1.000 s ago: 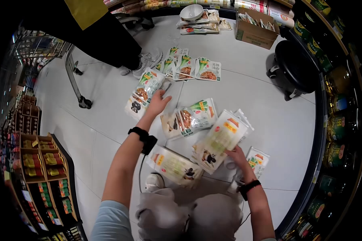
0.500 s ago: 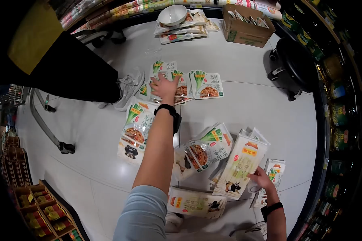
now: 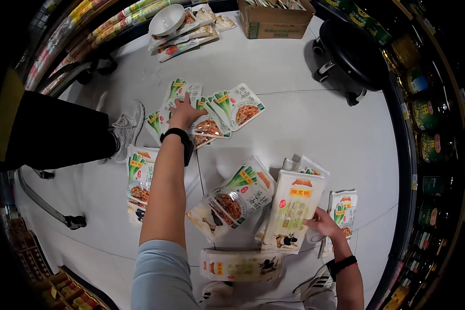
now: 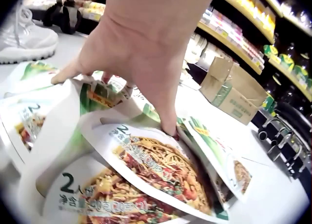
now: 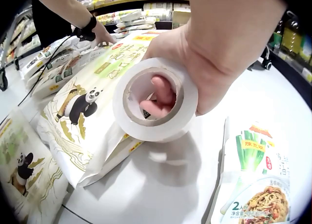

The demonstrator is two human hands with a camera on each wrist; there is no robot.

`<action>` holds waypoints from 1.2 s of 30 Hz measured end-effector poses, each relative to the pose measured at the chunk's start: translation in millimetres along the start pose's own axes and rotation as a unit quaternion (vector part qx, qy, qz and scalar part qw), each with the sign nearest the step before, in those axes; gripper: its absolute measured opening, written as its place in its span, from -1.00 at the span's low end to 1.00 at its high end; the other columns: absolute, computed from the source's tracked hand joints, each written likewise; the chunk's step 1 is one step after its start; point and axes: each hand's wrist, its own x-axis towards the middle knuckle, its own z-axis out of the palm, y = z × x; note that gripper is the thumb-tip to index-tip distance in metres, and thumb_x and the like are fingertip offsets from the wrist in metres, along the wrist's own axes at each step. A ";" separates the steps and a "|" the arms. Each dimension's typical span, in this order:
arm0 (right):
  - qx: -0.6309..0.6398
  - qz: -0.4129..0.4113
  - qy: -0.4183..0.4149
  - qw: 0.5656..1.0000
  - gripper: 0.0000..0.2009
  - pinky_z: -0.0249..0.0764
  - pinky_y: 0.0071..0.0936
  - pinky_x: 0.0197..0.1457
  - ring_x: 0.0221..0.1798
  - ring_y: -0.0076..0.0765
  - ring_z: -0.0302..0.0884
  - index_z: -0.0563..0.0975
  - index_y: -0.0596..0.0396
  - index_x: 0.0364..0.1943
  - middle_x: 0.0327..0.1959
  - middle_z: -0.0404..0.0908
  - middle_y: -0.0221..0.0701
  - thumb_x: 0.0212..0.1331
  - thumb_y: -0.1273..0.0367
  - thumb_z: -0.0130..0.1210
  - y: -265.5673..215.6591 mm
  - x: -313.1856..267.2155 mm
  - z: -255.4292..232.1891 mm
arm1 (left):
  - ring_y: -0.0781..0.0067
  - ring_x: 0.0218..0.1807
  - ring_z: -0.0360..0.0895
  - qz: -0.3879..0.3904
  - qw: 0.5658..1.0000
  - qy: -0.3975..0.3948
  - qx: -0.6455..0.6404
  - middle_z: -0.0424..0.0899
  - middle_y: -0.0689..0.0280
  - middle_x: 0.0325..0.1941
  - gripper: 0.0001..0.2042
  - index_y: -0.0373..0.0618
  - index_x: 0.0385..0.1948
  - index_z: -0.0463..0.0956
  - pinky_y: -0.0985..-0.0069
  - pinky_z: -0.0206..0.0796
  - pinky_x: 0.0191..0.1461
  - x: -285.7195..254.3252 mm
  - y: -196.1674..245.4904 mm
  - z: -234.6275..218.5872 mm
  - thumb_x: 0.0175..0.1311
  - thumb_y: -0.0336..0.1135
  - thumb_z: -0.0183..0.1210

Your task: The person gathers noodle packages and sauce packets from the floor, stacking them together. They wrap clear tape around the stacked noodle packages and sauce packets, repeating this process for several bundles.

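Observation:
My left hand (image 3: 183, 113) is spread over several flat sauce packets (image 4: 161, 160) printed with scallions and noodles; its thumb and fingertips press on them, well apart. On the right, my right hand (image 3: 323, 223) has fingers curled through the core of a roll of clear tape (image 5: 124, 109). That hand is right at the edge of a white noodle pack (image 3: 294, 201) with a panda print, which leans on other packs. Left of it lies a noodle pack with a scallion sauce packet (image 3: 232, 199) on top. Another panda noodle pack (image 3: 241, 265) lies by my feet.
At left another bundled pack (image 3: 139, 181) lies beside a person's shoe (image 3: 126, 129). A smaller bundle (image 3: 342, 214) lies at right. Farther off are stacked packs (image 3: 188, 39) under a white bowl (image 3: 166, 19), a cardboard box (image 3: 274, 23) and a black wheeled stool (image 3: 351, 54). Shelves line both sides.
My left hand has gone from the left bundle forward onto the sauce packets and stays there. The right hand keeps the tape roll beside the noodle pack. The head view has shifted.

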 end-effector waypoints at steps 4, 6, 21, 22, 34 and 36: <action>-0.004 0.004 0.002 1.000 -0.53 0.31 -0.49 0.09 0.00 -0.46 0.39 0.28 0.13 0.11 -0.01 0.46 -0.36 0.04 0.55 0.08 3.7 0.1 -2.3 | -0.20 0.36 -0.23 0.066 0.998 -0.003 0.023 -0.18 -0.08 0.35 0.06 0.06 0.31 -0.20 -0.24 -0.18 0.17 -32.7 30.7 41.6 -0.24 0.38 0.13; -0.016 -0.011 0.010 1.000 -0.53 0.32 -0.50 0.07 -0.02 -0.46 0.40 0.29 0.13 0.10 -0.04 0.47 -0.36 0.03 0.55 0.08 0.2 -1.3 0.8 | -0.12 0.38 -0.21 0.099 0.994 -0.005 0.040 -0.13 -0.20 0.33 0.07 -0.07 0.31 -0.20 -0.10 -0.27 0.27 -56.5 46.4 48.4 -0.20 0.45 0.04; 0.032 -0.036 0.012 0.999 -0.53 0.32 -0.49 0.07 -0.02 -0.47 0.40 0.30 0.13 0.08 -0.05 0.47 -0.36 0.01 0.53 0.10 4.3 -0.6 -0.3 | -0.06 0.30 0.01 0.420 0.884 0.173 0.111 0.04 -0.02 0.30 -0.21 0.01 0.26 0.01 0.02 -0.10 0.28 -128.5 138.6 66.8 -0.15 -0.36 0.17; 0.028 -0.031 0.012 0.999 -0.53 0.32 -0.48 0.07 -0.02 -0.47 0.40 0.31 0.14 0.07 -0.05 0.47 -0.35 0.00 0.52 0.11 3.9 -0.4 -0.8 | -0.04 0.31 0.02 0.486 0.851 0.154 0.124 0.05 -0.04 0.29 -0.25 -0.02 0.25 0.01 0.13 -0.07 0.30 -130.5 151.2 76.9 -0.12 -0.38 0.13; 0.035 -0.077 0.029 0.996 -0.49 0.33 -0.53 0.00 -0.12 -0.51 0.44 0.29 0.09 0.12 -0.15 0.52 -0.38 -0.01 0.52 0.10 11.0 -1.1 4.0 | 0.16 -0.50 0.52 0.458 0.862 0.217 -0.021 0.51 0.11 -0.62 -0.89 -0.18 -0.46 0.41 0.30 0.30 -0.47 -142.7 147.7 16.5 0.13 -0.35 -0.02; 0.011 -0.065 0.023 0.998 -0.50 0.34 -0.53 -0.01 -0.13 -0.52 0.44 0.30 0.10 0.11 -0.15 0.52 -0.38 -0.01 0.51 0.09 -1.4 -2.3 1.9 | 0.44 -0.63 0.37 0.448 0.861 0.158 -0.183 0.39 0.23 -0.73 -0.82 -0.23 -0.52 0.34 0.49 0.19 -0.54 -173.3 104.1 -10.8 0.19 -0.32 0.02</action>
